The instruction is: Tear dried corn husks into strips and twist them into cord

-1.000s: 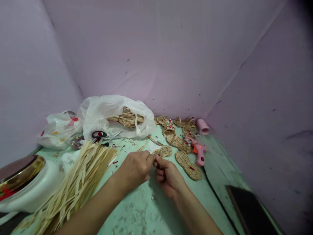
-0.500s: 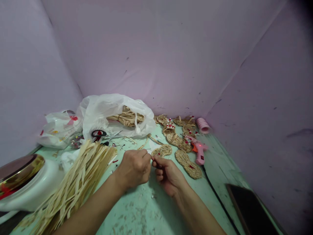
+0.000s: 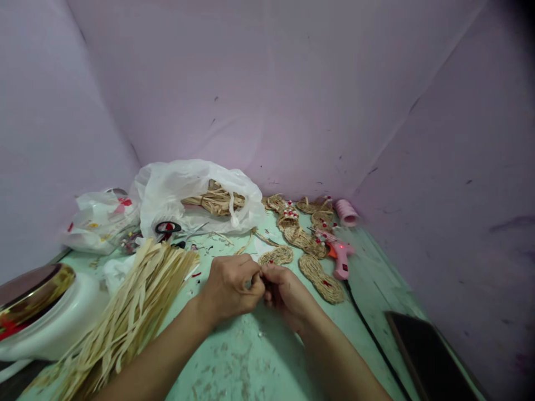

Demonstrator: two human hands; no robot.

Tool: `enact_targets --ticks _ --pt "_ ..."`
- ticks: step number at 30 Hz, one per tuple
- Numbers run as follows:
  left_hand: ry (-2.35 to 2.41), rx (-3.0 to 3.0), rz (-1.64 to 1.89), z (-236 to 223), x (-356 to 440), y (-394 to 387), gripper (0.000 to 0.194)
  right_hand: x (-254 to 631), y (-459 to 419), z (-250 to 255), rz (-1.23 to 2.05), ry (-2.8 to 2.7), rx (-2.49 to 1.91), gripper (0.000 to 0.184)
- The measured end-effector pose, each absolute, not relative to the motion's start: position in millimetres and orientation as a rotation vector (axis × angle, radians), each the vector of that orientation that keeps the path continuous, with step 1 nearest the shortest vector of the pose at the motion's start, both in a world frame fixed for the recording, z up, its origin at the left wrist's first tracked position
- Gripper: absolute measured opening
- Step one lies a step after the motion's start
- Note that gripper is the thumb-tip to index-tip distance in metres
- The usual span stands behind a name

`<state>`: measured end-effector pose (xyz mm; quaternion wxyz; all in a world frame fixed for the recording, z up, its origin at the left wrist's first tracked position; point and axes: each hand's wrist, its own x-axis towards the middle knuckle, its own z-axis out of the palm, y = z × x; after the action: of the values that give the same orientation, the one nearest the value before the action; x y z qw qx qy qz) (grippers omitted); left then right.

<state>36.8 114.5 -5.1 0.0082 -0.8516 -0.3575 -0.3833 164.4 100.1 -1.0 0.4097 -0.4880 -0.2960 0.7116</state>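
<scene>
Now our left hand [image 3: 234, 284] and right hand [image 3: 289, 292] both curled, fingertips meeting; can't tell what, if anything, we pinch. Curved tan woven-straw piece [image 3: 276, 255] just beyond, on pale-green desk [image 3: 234, 359].

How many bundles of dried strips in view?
2: a loose bundle on the table, left of the left hand; another bundle inside the white bag, which may hide more.

The left hand [image 3: 232, 285] now curls around a small gap, and the right hand [image 3: 290, 295] sits closer.
</scene>
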Motion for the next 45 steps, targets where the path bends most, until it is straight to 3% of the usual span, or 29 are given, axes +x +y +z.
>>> enact_targets --ticks 6,12,17,23,33,38,40,45 --pt "-1.441 -2.683 -1.338 1.1 31.8 118.8 0.014 164.9 100.1 1.2 1.869 -0.689 -1.15 0.008" --pt "-1.785 -2.594 -1.2 4.8 22.8 126.9 0.024 167.1 101.3 3.5 1.912 -0.631 -1.125 0.01" --pt "-1.576 -2.933 -1.325 6.8 28.2 122.5 0.013 167.0 100.5 5.3 1.849 -0.583 -1.129 0.01" --pt "-1.362 -3.009 -1.575 3.4 33.7 119.3 0.017 163.9 98.7 3.8 1.809 -0.611 -1.119 0.015" --pt "-1.436 -2.918 -1.089 2.6 30.6 117.4 0.014 158.5 97.6 -8.1 1.643 -0.822 -1.203 0.023" --pt "-1.828 -2.756 -1.172 8.2 28.6 122.1 0.014 155.1 99.3 -8.5 1.65 -1.024 -1.311 0.018" --pt "-2.01 -2.609 -1.206 12.4 25.1 125.1 0.02 155.9 100.6 -11.3 1.536 -1.181 -1.436 0.025" --pt "-2.19 -2.175 -1.059 12.0 14.3 133.3 0.034 168.9 101.6 -13.3 0.877 -1.463 -1.682 0.039"
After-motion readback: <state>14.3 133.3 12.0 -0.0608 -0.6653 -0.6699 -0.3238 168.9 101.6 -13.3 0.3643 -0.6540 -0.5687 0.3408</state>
